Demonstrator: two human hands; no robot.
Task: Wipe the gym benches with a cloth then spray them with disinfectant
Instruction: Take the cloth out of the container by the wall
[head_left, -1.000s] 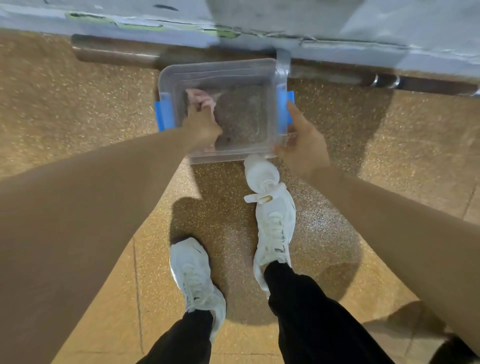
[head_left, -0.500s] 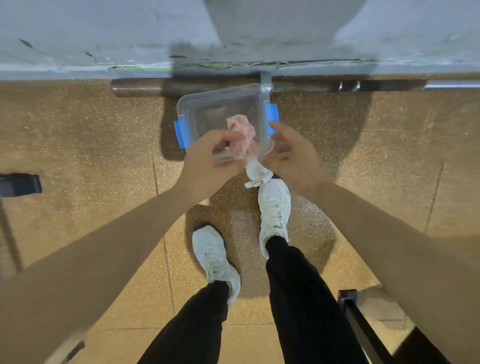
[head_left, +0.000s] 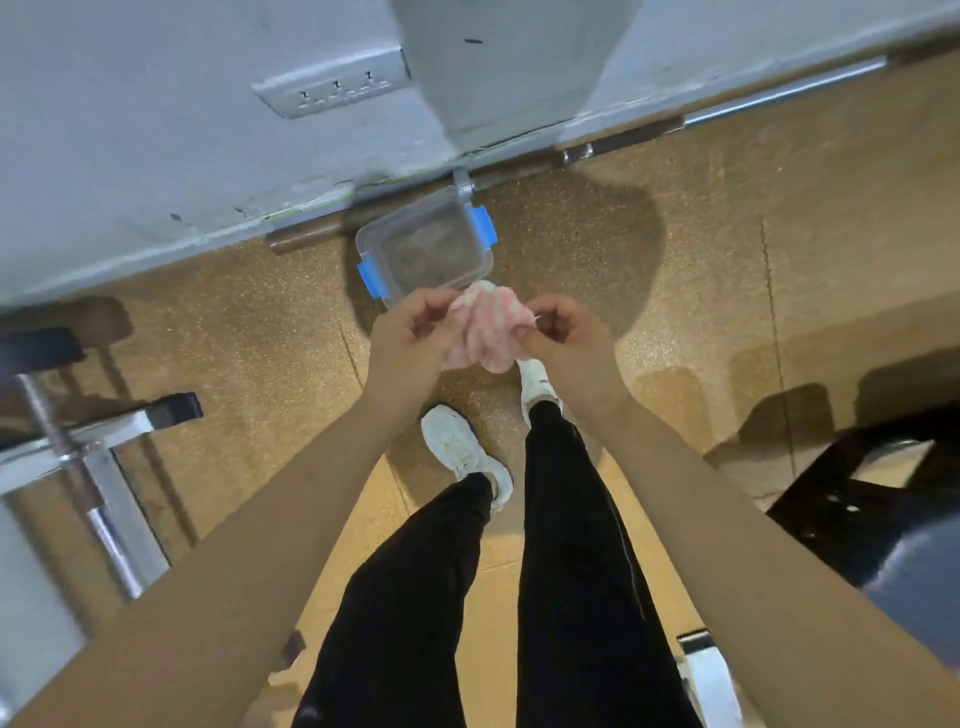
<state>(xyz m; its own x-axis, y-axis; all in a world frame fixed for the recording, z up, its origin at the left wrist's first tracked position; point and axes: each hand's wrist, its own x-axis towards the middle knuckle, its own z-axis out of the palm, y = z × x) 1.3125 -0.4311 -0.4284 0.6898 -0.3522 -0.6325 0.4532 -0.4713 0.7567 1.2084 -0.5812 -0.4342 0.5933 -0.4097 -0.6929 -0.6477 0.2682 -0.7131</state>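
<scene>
My left grip (head_left: 410, 340) and right grip (head_left: 563, 338) are both grasping the cloth (head_left: 488, 327). The left pinches its left side with curled fingers and thumb, and the right pinches the right side the same way. The cloth hangs bunched between them at about waist height, above the floor (head_left: 727, 234) and in front of my shoes.

The cloth is pale pink with faint lighter stripes, soft and crumpled, gathered into a loose wad rather than spread flat. I cannot tell whether it is damp or dry.

Just beyond the cloth, a clear plastic container (head_left: 426, 249) with blue clips sits on the floor against the foot of the grey wall (head_left: 156, 156). Nothing in it can be made out.

By my judgement the task has hardly started. The cloth is in hand, but it touches no bench, so all the wiping is left to do. The spraying comes after that, and I see no disinfectant bottle anywhere in view.

What I take for a black padded bench (head_left: 904, 561) stands well apart at the lower right. A metal frame (head_left: 104, 499) shows at the left edge. I would open the cloth out before reaching either one.
</scene>
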